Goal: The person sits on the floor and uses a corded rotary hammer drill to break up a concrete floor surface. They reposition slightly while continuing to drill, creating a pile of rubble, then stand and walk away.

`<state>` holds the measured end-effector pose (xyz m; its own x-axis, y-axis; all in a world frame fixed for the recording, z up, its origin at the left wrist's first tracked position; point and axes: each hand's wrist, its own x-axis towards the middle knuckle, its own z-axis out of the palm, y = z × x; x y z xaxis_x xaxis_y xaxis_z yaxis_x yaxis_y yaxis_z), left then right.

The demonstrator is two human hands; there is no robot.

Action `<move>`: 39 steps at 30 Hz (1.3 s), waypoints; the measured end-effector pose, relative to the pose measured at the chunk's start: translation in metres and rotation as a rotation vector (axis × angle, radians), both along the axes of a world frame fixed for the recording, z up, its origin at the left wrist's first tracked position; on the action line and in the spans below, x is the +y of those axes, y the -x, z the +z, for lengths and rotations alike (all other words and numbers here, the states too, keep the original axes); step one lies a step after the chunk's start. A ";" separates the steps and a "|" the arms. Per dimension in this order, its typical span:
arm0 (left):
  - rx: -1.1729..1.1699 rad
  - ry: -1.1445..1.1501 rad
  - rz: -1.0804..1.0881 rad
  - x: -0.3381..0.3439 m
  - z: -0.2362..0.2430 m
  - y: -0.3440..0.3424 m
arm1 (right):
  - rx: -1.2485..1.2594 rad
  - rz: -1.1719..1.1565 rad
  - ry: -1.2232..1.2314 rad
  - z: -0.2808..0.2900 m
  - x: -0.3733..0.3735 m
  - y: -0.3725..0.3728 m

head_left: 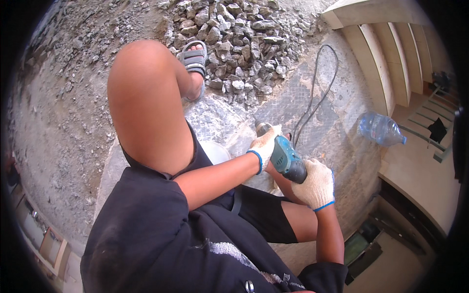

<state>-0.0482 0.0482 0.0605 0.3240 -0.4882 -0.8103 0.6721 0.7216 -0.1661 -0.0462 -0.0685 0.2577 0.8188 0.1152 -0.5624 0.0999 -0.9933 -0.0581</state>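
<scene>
A teal-and-black power drill (287,157) is held out in front of my body between both hands. My left hand (264,145), in a white knit glove with a blue cuff, is closed round its front part, behind the chuck. My right hand (315,183), gloved the same way, is wrapped round the rear end; the handle and trigger are hidden under it. The chuck (262,128) points away toward a stone pile, and a thin bit seems to stick out of it. Whether the bit touches the ground I cannot tell.
Broken grey stones (239,44) are heaped ahead, beside my sandalled left foot (194,63). A black cable (312,93) loops over the dusty tiled ground. Right of it lies a clear plastic bottle (382,129), near pale steps (376,63). A round white object (215,152) shows beneath me.
</scene>
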 end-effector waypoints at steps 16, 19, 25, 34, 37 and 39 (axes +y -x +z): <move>-0.068 -0.054 -0.102 0.002 -0.055 0.007 | 0.047 -0.143 0.022 -0.012 0.020 0.011; -0.069 -0.026 -0.058 0.006 -0.054 0.009 | 0.062 -0.149 0.038 -0.014 0.023 0.014; -0.017 -0.021 -0.035 0.004 -0.045 0.015 | 0.042 -0.123 0.022 -0.019 0.017 0.023; -0.029 -0.095 -0.069 -0.004 -0.062 0.027 | -0.012 -0.103 -0.002 -0.030 0.007 0.036; -0.072 -0.195 -0.093 -0.009 -0.064 0.033 | 0.022 -0.152 0.014 -0.033 0.005 0.045; -0.080 -0.276 -0.146 -0.010 -0.065 0.037 | -0.002 -0.160 -0.002 -0.037 0.006 0.051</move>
<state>-0.0848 0.0382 -0.0041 0.3348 -0.2991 -0.8936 0.7747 0.6272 0.0804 -0.0968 -0.0630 0.2210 0.8280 -0.0156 -0.5605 -0.0594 -0.9964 -0.0600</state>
